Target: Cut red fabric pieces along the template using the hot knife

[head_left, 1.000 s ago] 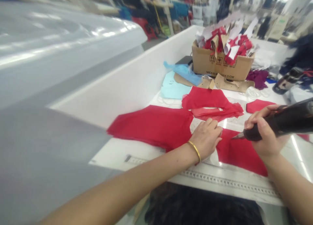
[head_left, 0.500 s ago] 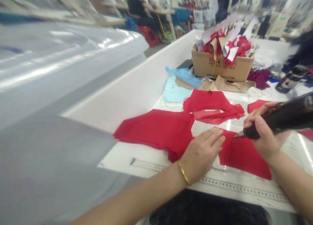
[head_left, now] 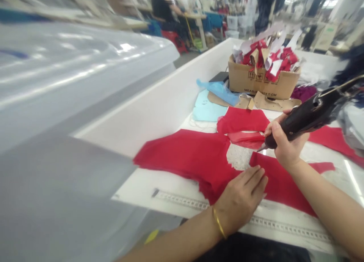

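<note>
We've got right hand (head_left: pixel 284 146) with fingers wrapped tight round black handheld cutter (head_left: pixel 308 118), steel tip just above layered red cloth (head_left: pixel 281 184), which runs sideways below those fingers; left hand (head_left: pixel 241 201) flat on cloth, fingers close together, nearer us.

The left forearm (head_left: pixel 176 247) and right forearm (head_left: pixel 321 201) are bare, slim and smooth, and they end in an ungloved left hand (head_left: pixel 241 201) and right hand (head_left: pixel 284 150). A thin, polished gold bangle (head_left: pixel 218 223) circles the left wrist. The fingers (head_left: pixel 253 178) of the left hand have short nails, with no polish that can be made out.
</note>
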Demonstrator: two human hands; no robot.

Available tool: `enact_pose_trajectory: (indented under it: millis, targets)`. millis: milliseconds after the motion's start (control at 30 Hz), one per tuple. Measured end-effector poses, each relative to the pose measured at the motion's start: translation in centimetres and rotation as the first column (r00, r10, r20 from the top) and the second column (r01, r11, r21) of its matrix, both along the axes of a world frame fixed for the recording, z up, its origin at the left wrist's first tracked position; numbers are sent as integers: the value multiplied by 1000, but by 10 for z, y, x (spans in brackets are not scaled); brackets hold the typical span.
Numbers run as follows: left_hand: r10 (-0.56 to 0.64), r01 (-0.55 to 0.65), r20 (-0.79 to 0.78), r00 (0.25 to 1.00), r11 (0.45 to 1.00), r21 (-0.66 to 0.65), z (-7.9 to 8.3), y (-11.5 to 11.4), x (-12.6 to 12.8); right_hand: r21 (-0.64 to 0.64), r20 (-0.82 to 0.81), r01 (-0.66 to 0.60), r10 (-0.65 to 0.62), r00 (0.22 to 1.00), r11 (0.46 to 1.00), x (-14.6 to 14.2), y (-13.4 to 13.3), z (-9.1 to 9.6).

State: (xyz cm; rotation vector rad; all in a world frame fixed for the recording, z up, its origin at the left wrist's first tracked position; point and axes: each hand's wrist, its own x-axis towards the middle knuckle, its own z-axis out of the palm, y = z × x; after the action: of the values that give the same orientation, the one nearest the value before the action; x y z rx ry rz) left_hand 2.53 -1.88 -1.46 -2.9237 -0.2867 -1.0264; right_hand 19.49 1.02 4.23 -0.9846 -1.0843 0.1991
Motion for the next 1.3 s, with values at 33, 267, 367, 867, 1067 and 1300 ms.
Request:
enact_pose_trajectory:
  millis: [33,267,367,867,1067,1300]
  targets:
    - [6,-6,2,1000,1000,1,0,0,0,15,-29,-7,8,1000,1000,-2,0,1]
    - [14,-14,2,1000,1000,-5,-4,-1,0,34,-67,-78,80,995,996,-11,-1,6]
    - [13,-14,-28,1000,1000,-20,-6,-2,-1,24,-76,-61,63,995,998,-13,1,4]
    - [36,-36,23,999,999,-8,-7,-3,2,7,-98,-217,216,971,976,-30,-20,3]
    - [18,-18,-20,1000,1000,-17,-2,-11,-9,14,-110,-245,245,963,969,-26,-28,6]
    - [-73,72,-16,997,996,-55,0,-19,-23,-29,-84,-287,284,955,957,-19,-50,9]
